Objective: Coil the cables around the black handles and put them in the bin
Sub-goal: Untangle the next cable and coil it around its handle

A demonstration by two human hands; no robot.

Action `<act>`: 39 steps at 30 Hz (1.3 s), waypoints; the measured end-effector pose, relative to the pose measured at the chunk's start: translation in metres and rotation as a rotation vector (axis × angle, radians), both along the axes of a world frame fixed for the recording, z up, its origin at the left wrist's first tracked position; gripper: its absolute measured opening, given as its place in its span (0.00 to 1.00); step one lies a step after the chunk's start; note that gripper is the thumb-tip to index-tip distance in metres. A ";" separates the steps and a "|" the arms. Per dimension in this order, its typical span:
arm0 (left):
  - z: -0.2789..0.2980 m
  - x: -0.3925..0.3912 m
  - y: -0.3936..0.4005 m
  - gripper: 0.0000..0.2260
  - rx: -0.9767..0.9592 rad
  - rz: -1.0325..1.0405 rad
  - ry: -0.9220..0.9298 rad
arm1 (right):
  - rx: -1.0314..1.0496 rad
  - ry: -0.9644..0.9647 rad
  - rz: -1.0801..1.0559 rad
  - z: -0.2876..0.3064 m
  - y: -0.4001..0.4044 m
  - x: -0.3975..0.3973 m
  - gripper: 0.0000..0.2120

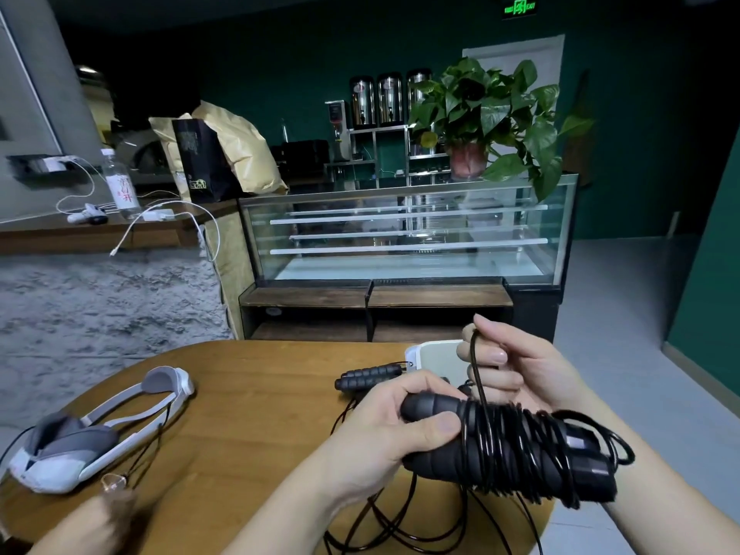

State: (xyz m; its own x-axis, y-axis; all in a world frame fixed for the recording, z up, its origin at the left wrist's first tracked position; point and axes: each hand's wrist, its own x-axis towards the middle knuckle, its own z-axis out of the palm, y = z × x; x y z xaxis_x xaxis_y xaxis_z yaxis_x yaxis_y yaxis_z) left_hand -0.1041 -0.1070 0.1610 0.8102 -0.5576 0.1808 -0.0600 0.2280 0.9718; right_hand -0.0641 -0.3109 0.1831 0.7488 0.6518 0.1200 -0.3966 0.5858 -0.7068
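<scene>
Hands over near right part of round wooden table (248,394). Left hand (384,430) closed around the left end of a pair of black handles (436,434) held side by side, thumb pressed on top, fingers wrapped behind. Handles lie roughly level, angled slightly down to the right, above the table edge. Black cable (516,442) wound in many turns around the middle and right part of the handles; turns uneven, some crossing. One small loop sticks out past the right end.

Right hand (508,366) raised just behind the handles, fingers curled, pinching a strand of the cable between thumb and fingers; strand runs straight down from the pinch to the coil. Remaining slack hangs below the handles and lies in loose loops on the table near the bottom edge of view.

Second pair of handles (368,376), black and ribbed, rests on the table beyond the left hand, its thin cable trailing toward the near side. Pale bin (440,354) sits just behind it at the far table edge, partly hidden by the right hand; its contents cannot be seen.

White and grey headset (96,430) lies on the left side of the table, well apart from the hands.
</scene>
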 end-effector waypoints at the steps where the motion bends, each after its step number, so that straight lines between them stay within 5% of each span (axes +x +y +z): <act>1: 0.000 -0.001 0.001 0.10 0.037 0.004 -0.024 | -0.003 -0.035 -0.059 0.003 0.002 0.000 0.22; 7: 0.001 -0.006 0.003 0.10 0.098 -0.016 -0.134 | -0.376 -0.334 -0.312 -0.001 0.016 0.000 0.22; 12: 0.004 -0.008 0.013 0.11 0.070 -0.054 -0.184 | -0.457 -0.434 -0.302 -0.017 0.011 0.004 0.27; 14: 0.004 -0.006 0.015 0.12 -0.041 -0.041 -0.149 | -0.573 -0.449 -0.361 -0.019 0.004 0.009 0.26; 17: 0.002 -0.002 0.011 0.17 -0.307 -0.042 -0.020 | -0.942 -0.562 -0.449 -0.044 0.001 0.008 0.08; 19: 0.002 0.002 0.007 0.14 -0.452 0.014 0.058 | -1.119 -0.595 -0.553 -0.054 0.010 0.001 0.13; 22: 0.003 0.006 0.002 0.13 -0.555 0.097 0.126 | -1.095 -0.692 -0.760 -0.040 0.039 -0.022 0.21; 27: 0.003 0.015 0.001 0.13 -0.602 0.261 0.176 | -1.179 -0.968 -0.888 -0.039 0.053 -0.045 0.18; 30: 0.000 0.021 -0.005 0.13 -0.608 0.478 0.204 | -1.119 -0.968 -0.882 -0.043 0.063 -0.056 0.13; 32: -0.003 0.020 -0.010 0.14 -0.518 0.618 0.114 | -1.142 -0.943 -0.940 -0.042 0.070 -0.058 0.12; 35: -0.014 0.013 -0.015 0.08 -0.115 0.878 -0.267 | -1.171 -0.820 -0.972 -0.038 0.074 -0.062 0.16; 39: -0.026 0.012 -0.019 0.14 0.063 1.084 -0.664 | -0.902 -0.397 -0.792 -0.026 0.077 -0.056 0.19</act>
State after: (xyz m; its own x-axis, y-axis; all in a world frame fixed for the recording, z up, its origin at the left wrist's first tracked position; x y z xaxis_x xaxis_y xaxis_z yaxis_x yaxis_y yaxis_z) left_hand -0.0917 -0.1256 0.1351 0.6184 0.3090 0.7225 -0.6631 -0.2881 0.6908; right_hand -0.1205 -0.2344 0.1573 0.9848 0.0092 0.1735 0.1721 -0.1861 -0.9673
